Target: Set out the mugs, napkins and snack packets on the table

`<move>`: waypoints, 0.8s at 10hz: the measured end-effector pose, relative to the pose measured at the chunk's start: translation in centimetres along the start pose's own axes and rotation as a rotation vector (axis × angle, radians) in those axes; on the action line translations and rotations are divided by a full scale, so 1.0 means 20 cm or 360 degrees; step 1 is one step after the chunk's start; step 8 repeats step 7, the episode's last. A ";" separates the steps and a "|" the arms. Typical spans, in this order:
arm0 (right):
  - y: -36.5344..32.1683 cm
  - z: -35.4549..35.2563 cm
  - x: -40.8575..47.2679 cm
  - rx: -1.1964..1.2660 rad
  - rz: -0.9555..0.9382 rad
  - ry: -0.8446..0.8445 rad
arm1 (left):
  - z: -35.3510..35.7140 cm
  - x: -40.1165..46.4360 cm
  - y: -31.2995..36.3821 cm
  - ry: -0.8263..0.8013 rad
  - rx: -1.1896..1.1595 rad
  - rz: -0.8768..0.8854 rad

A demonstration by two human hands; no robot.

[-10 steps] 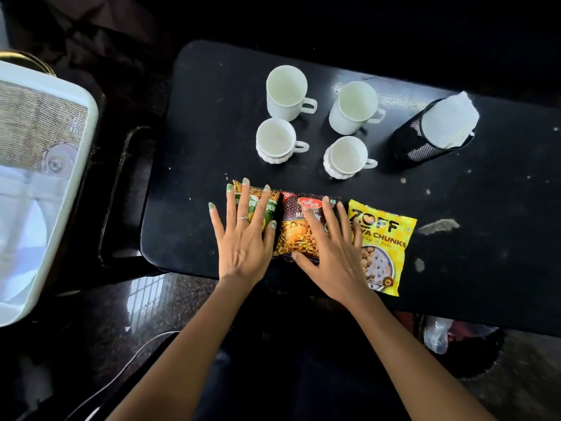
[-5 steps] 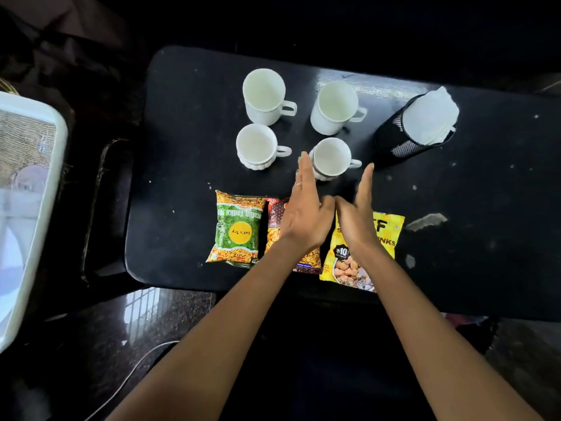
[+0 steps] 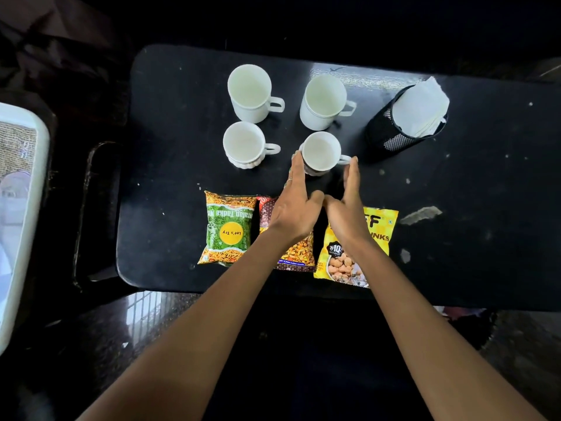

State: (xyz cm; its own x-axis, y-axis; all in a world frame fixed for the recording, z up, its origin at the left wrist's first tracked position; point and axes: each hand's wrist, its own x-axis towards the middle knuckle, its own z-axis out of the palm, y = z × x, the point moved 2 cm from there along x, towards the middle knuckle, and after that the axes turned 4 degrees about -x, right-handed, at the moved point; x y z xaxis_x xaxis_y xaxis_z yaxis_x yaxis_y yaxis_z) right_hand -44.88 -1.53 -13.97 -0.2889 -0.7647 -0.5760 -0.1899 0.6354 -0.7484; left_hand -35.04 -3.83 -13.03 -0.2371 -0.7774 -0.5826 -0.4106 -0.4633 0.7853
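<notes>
Several white mugs stand on the black table (image 3: 170,141). My left hand (image 3: 296,205) and my right hand (image 3: 347,208) reach with straight fingers to either side of the near right mug (image 3: 320,151); the left fingertips touch its left wall, the right fingertips reach its handle. The near left mug (image 3: 244,144), far left mug (image 3: 250,91) and far right mug (image 3: 323,100) stand upright. White napkins (image 3: 420,104) fill a black mesh holder (image 3: 385,135). A green packet (image 3: 227,230), a dark red packet (image 3: 296,253) and a yellow packet (image 3: 381,229) lie in a row at the front edge.
A white tray edge (image 3: 24,208) lies off the table at the left, beside a dark chair frame (image 3: 88,208). Pale scuffs (image 3: 420,214) mark the table right of the yellow packet. Glossy floor shows below the front edge.
Both hands left the snack packets, rose edge-on and moved forward to flank the near right mug. The packets stayed in their row.
</notes>
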 end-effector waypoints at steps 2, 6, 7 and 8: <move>-0.01 0.00 -0.01 -0.0089 -0.0077 0.0086 | 0.00 -0.03 0.00 0.0163 0.0095 0.0042; -0.14 -0.10 -0.20 -0.0997 -0.0562 0.0537 | -0.03 -0.26 0.12 0.0455 0.0479 0.0414; -0.28 -0.16 -0.28 -0.1132 -0.0670 0.0553 | -0.09 -0.33 0.25 0.0506 0.0570 0.0506; -0.28 -0.16 -0.28 -0.1132 -0.0670 0.0553 | -0.09 -0.33 0.25 0.0506 0.0570 0.0506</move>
